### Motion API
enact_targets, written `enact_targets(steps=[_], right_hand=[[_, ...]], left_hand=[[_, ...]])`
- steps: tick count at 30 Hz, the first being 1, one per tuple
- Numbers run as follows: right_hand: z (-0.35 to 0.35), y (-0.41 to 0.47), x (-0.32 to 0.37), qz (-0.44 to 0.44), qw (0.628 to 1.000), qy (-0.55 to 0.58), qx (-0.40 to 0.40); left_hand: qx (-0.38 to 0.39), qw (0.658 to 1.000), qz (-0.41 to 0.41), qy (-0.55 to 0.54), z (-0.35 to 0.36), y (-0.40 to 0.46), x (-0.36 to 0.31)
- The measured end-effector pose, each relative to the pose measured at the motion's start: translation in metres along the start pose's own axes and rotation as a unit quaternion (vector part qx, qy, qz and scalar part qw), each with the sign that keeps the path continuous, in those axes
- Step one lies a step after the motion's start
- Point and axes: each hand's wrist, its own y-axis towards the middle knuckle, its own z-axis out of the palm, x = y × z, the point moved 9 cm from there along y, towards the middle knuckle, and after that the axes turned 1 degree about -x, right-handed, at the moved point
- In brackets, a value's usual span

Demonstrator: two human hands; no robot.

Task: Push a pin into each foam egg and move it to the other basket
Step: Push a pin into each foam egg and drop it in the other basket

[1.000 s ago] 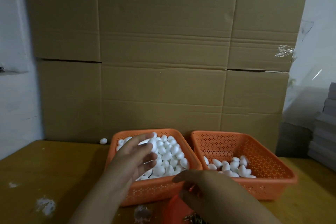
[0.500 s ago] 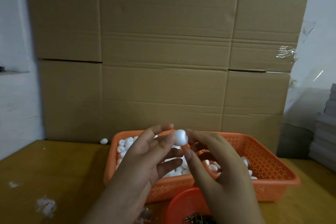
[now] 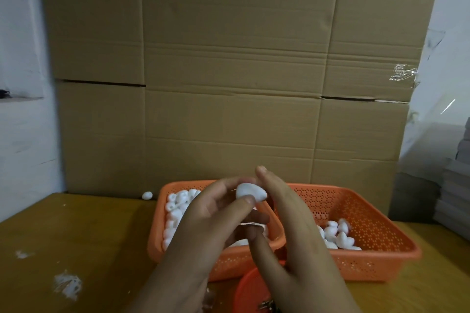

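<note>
My left hand [image 3: 211,223] pinches a white foam egg [image 3: 250,192] between thumb and fingers, raised above the two orange baskets. My right hand [image 3: 295,239] stands beside it with its fingers stretched out, pressing against the egg's right side. No pin shows between the fingers. The left basket [image 3: 158,221] is full of white eggs [image 3: 178,202]. The right basket [image 3: 381,213] holds a small pile of eggs [image 3: 335,235]. A small red bowl [image 3: 248,290] at the bottom edge has metal pins [image 3: 267,305] in it, partly hidden by my right wrist.
One loose egg [image 3: 147,195] lies on the wooden table behind the left basket. White foam crumbs [image 3: 68,285] are scattered on the table at the left. A wall of cardboard boxes [image 3: 229,109] stands close behind the baskets. Grey stacked sheets [image 3: 457,185] sit at the right.
My left hand lifted an egg out of the left basket and my right hand rose from the pin bowl to meet it. The right fingers now lie straight against the egg.
</note>
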Motion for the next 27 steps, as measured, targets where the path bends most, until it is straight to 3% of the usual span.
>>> enact_targets(steps=[6,10,16,22,24,27], right_hand=[[-0.022,0.0,-0.005,0.029,0.994,0.026,-0.099],[-0.017,0.001,-0.004,0.029,0.996,0.0,-0.084],[-0.012,0.002,-0.004,0.025,0.998,-0.033,-0.049],[-0.016,0.005,-0.004,0.003,0.995,-0.083,-0.051],[-0.018,0.005,-0.005,0.016,0.997,-0.059,-0.049],[-0.026,0.003,-0.02,0.109,0.988,0.075,-0.074]], left_hand=[[-0.038,0.995,-0.022,-0.088,-0.009,-0.001,0.003],[-0.035,0.995,-0.03,-0.089,-0.005,-0.001,0.005],[-0.003,0.999,-0.025,0.027,-0.002,0.0,0.008],[0.022,0.999,-0.026,0.041,0.003,0.0,0.011],[0.025,0.998,-0.021,0.048,0.005,0.0,0.009],[0.013,0.999,-0.02,0.025,0.001,0.0,0.007]])
